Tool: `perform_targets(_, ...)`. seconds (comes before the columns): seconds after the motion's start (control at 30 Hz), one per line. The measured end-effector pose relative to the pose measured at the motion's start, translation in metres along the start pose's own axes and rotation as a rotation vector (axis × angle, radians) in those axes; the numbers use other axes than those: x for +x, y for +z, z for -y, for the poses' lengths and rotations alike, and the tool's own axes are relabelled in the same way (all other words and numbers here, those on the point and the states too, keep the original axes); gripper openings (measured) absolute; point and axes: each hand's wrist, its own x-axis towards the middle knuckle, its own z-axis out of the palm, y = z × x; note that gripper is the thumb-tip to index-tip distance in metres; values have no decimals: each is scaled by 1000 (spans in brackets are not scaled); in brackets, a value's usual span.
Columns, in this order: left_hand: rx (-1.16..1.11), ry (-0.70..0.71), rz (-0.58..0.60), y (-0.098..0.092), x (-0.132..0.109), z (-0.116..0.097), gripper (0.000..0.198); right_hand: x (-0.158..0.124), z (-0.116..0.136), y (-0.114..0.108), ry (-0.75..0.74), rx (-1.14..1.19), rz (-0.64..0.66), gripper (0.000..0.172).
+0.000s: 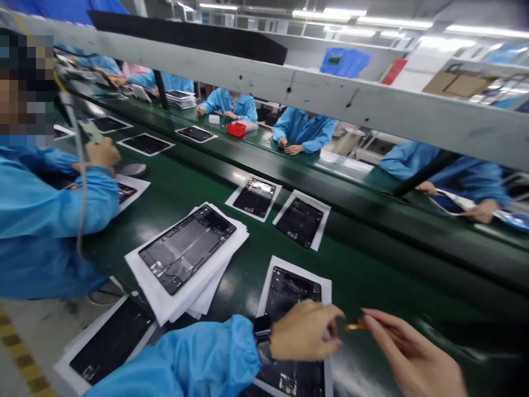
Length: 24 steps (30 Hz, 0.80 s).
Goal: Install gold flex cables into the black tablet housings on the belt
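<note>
My left hand (306, 332), with a dark watch (262, 329) on its wrist, is over a black tablet housing (295, 282) on white paper. Its fingers are curled, with thumb and index close together; a small pale bit shows there, too blurred to name. To its right, my right hand (417, 355) pinches a small orange flex cable (354, 327) between thumb and fingertips. The cable's free end points toward my left hand, with a narrow gap between. A stack of papers topped by another tablet housing (188, 248) lies left of my hands.
Two more tablet housings (254, 197) (301, 221) on paper lie farther up the green bench (223, 298). Another housing (111, 344) rests at lower left. A co-worker's blue sleeve (53, 204) is at left. Beyond a grey beam (264, 82), several people work.
</note>
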Motion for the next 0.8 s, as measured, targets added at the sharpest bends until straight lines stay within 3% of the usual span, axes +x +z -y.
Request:
perform_targets(0.03, 69, -23, -66, -3, -6, 3, 35, 9, 11, 4, 41, 67, 113, 34)
perform_targets(0.1, 204, -24, -163, -10, -19, 12, 29, 27, 29, 19, 64, 167, 214, 35)
perform_targets(0.23, 474, 76, -177, -21, -45, 35, 24, 54, 40, 57, 51, 233, 382, 34)
perform_targets(0.4, 666, 134, -229, -26, -66, 61, 21, 75, 39, 105, -2, 126, 635, 20)
perform_targets(0.57, 716, 120, -262, -28, -66, 72, 18, 92, 36, 144, -119, -23, 709, 13)
perform_targets(0.8, 694, 135, -263, -28, -60, 73, 26, 102, 25, 166, -24, -66, 730, 6)
